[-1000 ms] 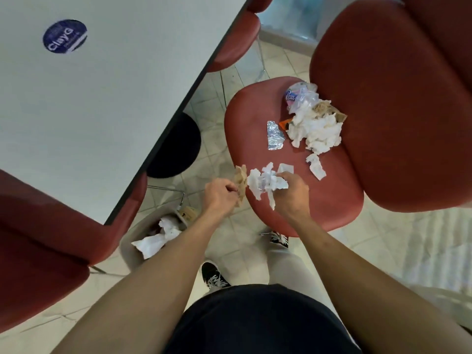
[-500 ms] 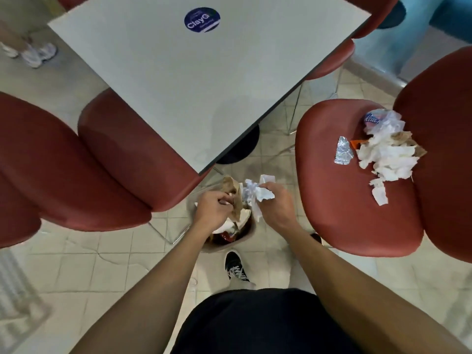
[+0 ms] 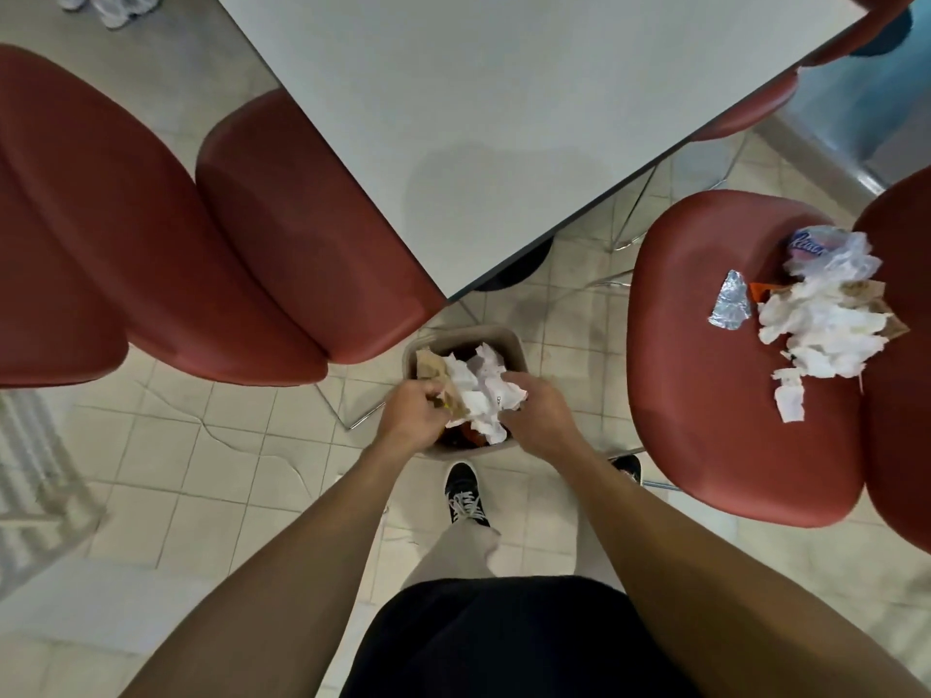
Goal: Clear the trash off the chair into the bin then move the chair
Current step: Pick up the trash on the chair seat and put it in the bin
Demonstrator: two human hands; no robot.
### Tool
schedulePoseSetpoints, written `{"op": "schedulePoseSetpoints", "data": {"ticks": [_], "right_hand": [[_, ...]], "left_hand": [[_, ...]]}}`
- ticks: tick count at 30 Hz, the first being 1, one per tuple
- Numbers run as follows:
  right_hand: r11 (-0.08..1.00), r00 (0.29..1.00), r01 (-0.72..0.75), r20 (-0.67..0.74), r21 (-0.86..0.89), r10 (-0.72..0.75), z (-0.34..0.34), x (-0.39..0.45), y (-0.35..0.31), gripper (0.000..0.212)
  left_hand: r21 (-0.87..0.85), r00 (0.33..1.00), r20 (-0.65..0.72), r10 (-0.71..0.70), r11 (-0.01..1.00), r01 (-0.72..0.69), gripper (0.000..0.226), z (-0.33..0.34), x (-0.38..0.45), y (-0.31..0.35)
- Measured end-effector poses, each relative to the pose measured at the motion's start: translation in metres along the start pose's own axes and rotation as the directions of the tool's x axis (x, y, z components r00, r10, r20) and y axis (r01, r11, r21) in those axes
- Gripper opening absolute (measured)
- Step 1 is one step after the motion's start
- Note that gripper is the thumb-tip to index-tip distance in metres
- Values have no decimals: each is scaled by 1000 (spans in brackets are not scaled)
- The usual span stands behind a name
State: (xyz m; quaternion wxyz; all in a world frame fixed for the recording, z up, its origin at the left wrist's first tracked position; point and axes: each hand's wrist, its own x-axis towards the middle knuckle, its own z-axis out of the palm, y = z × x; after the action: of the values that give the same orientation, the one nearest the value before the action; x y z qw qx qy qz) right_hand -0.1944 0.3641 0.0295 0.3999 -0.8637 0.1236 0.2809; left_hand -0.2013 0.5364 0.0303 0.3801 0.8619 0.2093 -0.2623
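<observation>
A small beige bin [image 3: 496, 337] stands on the tiled floor below the table corner, with paper and dark scraps inside. Both my hands hover right over it. My left hand [image 3: 415, 413] grips a brown paper scrap [image 3: 451, 398]. My right hand [image 3: 536, 413] holds crumpled white tissue [image 3: 483, 395] over the bin's opening. The red chair [image 3: 705, 395] at the right carries a heap of white tissue [image 3: 826, 327], a foil wrapper [image 3: 730, 307], a clear plastic bag [image 3: 831, 251], an orange scrap and a loose white piece [image 3: 789, 403].
A grey table [image 3: 504, 118] juts out above the bin. Two red chairs [image 3: 201, 244] sit at the left, and another red seat is tucked under the table's far right edge. My black shoes [image 3: 466, 496] stand just behind the bin. Someone's white shoes show at top left.
My hands carried the brown scrap and the white tissue leftward from the chair seat to a spot over the bin. The view swung left with them.
</observation>
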Motion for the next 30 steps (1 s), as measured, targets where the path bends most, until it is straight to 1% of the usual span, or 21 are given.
{"op": "schedulePoseSetpoints", "data": {"ticks": [3, 6, 12, 16, 20, 24, 27, 30], "right_hand": [[999, 999, -52, -2, -15, 52, -1, -1, 10, 41], [994, 994, -106, 1, 15, 106, -7, -2, 20, 34], [980, 979, -198, -38, 33, 199, -29, -5, 51, 32], [966, 964, -246, -82, 80, 252, -64, -8, 78, 32], [944, 936, -290, -162, 155, 313, -101, -9, 113, 31], [932, 913, -317, -211, 177, 350, -146, -8, 152, 29], [929, 896, -331, -252, 166, 365, -182, -3, 185, 26], [923, 890, -347, -251, 167, 380, -215, 9, 217, 33]], "left_hand": [[-1, 1000, 29, -3, 1000, 3, 38, 4, 2, -6], [2, 998, 57, 1, 1000, -1, 37, 9, 5, -5], [22, 993, 102, 50, 998, -52, 32, 24, 13, 8], [30, 985, 147, 93, 995, -98, 25, 48, 20, 30], [61, 974, 180, 133, 987, -146, 20, 77, 23, 62], [93, 952, 252, 171, 975, -200, 25, 112, 30, 99], [119, 948, 255, 189, 967, -225, 27, 144, 39, 129], [142, 945, 263, 192, 962, -235, 30, 175, 43, 152]]}}
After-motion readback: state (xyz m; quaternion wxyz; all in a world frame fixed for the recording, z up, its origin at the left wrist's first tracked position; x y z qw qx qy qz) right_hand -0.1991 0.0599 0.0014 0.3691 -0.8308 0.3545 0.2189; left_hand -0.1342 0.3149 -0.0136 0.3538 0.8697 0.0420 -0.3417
